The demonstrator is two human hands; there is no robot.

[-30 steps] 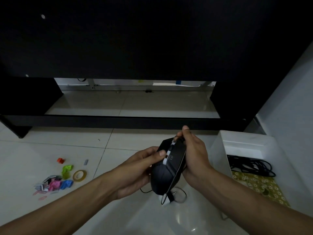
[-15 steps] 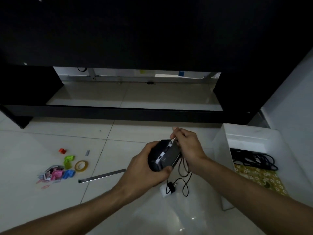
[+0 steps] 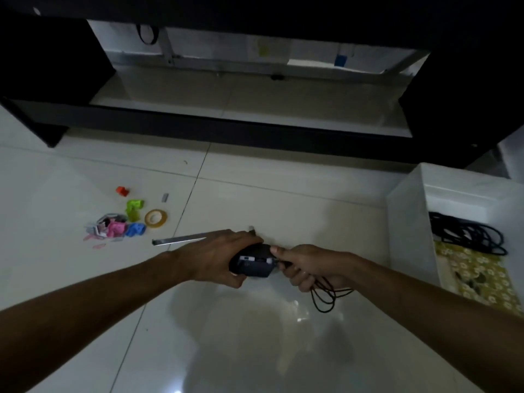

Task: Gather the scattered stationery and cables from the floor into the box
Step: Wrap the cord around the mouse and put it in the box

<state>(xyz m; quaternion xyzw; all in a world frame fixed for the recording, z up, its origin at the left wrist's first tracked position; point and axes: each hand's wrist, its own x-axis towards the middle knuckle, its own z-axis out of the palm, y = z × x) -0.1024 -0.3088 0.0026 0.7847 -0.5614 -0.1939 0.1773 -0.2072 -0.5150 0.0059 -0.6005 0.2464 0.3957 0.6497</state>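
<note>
A black computer mouse [image 3: 253,263] is gripped from above by the left hand [image 3: 218,258], fingers curled round its body. Loops of the mouse's cable [image 3: 326,296] are held in the closed right hand [image 3: 304,268], with some loops hanging below it. The white box [image 3: 408,222] is seen on the floor [image 3: 255,194] to the right, just beside the right forearm, with black cables [image 3: 467,236] lying inside it.

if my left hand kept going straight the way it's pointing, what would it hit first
The left hand, gripping the black mouse, points right; it would first meet the right hand holding the cable, with the white box beyond.
</note>
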